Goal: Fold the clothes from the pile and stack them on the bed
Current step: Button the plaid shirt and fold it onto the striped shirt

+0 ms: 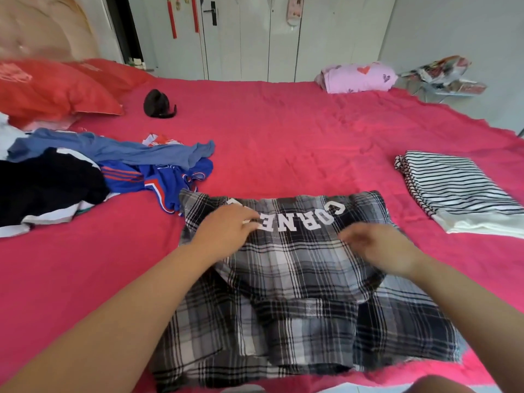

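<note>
Left hand: your left hand (226,229) lies flat, fingers straight, on the plaid shirt (297,293), beside its white lettering. It grips nothing; it seems to be pinning or smoothing the cloth.
Right hand: your right hand (380,248) is over the shirt's other side, blurred. You cannot tell whether it pinches the fabric or merely rests on it.
Shirt: spread under both hands on the bed (283,137), its far part already turned over the near part, lettering upside down to you. That suits a fold across the body, with the edges needing to be evened.
Stack: to the right of your right hand, well apart, a striped garment (453,188) lies folded. It is likely the place for this shirt once it is done.
Pile: to the left of your left hand, the unfolded pile (85,171) of blue, black and white clothes waits, one blue piece touching the shirt's far left corner.
Beyond: far ahead sit red pillows (56,89), a small black object (157,104) and a pink bundle (357,78).
Progress: early, judging by the pile's bulk.
</note>
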Demonstrator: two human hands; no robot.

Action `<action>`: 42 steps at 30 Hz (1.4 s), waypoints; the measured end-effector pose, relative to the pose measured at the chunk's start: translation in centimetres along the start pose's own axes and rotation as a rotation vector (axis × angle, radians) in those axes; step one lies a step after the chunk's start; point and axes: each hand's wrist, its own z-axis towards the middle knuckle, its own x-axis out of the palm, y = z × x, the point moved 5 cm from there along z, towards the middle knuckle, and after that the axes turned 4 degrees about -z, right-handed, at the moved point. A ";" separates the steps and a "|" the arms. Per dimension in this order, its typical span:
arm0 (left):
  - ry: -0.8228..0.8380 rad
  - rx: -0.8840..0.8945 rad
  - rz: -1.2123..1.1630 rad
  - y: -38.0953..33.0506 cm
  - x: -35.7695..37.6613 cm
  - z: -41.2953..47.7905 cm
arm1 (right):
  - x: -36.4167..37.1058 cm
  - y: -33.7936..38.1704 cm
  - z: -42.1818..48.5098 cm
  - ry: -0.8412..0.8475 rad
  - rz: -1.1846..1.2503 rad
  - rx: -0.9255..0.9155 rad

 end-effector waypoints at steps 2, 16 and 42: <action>-0.069 -0.047 -0.007 1.5 -0.6 2.1 | -1.0 -1.4 2.4 -0.180 -0.035 0.067; 0.111 -0.004 0.091 -7.2 9.9 15.9 | -0.5 -10.5 10.2 -0.257 0.059 0.495; 0.106 -0.063 0.168 -1.8 9.8 8.2 | 3.6 -8.1 6.7 -0.023 -0.457 0.308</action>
